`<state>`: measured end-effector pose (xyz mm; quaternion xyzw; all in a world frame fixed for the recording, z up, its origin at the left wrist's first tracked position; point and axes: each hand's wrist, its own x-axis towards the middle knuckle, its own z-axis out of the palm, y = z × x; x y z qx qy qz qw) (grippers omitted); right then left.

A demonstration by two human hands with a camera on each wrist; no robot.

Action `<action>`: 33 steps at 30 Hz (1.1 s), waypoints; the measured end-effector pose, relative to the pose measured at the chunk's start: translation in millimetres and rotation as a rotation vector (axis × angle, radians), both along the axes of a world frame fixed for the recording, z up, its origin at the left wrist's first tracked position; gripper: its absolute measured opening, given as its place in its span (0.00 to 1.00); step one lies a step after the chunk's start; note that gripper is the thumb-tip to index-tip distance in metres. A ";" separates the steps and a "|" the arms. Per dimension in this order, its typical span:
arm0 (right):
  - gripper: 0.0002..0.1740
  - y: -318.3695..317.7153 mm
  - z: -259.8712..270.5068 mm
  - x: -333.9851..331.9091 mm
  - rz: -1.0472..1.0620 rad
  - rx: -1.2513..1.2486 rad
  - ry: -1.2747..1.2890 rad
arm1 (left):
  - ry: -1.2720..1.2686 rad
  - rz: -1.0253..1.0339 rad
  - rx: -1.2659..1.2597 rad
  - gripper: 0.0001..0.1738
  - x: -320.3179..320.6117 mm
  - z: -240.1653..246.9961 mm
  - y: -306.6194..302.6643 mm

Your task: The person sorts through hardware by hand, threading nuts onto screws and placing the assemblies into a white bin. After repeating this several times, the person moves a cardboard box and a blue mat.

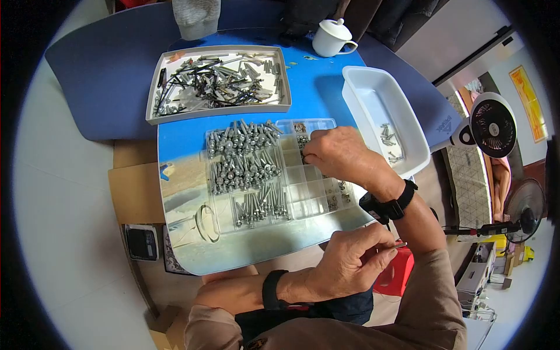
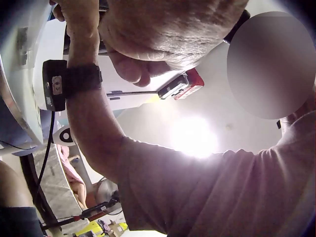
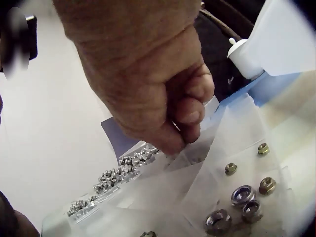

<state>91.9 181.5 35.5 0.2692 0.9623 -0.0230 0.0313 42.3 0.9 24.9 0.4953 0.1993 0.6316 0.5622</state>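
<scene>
My left hand (image 1: 353, 259) is held in front of the table's edge, pinching a bolt (image 1: 400, 245) between thumb and curled fingers; its metal end sticks out to the right. In the left wrist view that hand (image 2: 168, 29) fills the top, and the bolt is hidden. My right hand (image 1: 344, 154) reaches down into a clear divided organizer (image 1: 306, 173), its bent fingers at the compartment with small dark nuts (image 1: 302, 141). In the right wrist view, the fingertips (image 3: 190, 117) are bunched low between the dividers; I cannot tell whether they hold a nut.
Rows of bolts (image 1: 245, 169) fill the organizer's left part; flanged nuts (image 3: 267, 185) lie in near compartments. Behind stands a shallow box (image 1: 219, 115) of mixed screws. A white tub (image 1: 373, 87) with several screws sits right, a lidded mug (image 1: 332, 39) at the back.
</scene>
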 end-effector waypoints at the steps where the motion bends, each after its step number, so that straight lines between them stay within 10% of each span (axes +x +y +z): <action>1: 0.06 0.5 -0.3 -0.5 0.001 -0.001 -0.001 | -0.001 0.001 -0.001 0.06 -0.7 1.9 0.9; 12: 0.05 13.8 -0.2 15.7 0.123 -0.250 0.375 | 0.036 -0.002 -0.014 0.03 -2.6 3.4 4.9; 33: 0.06 -3.8 -3.9 21.3 0.028 -0.258 0.292 | 0.027 0.011 -0.019 0.03 -0.7 2.9 10.7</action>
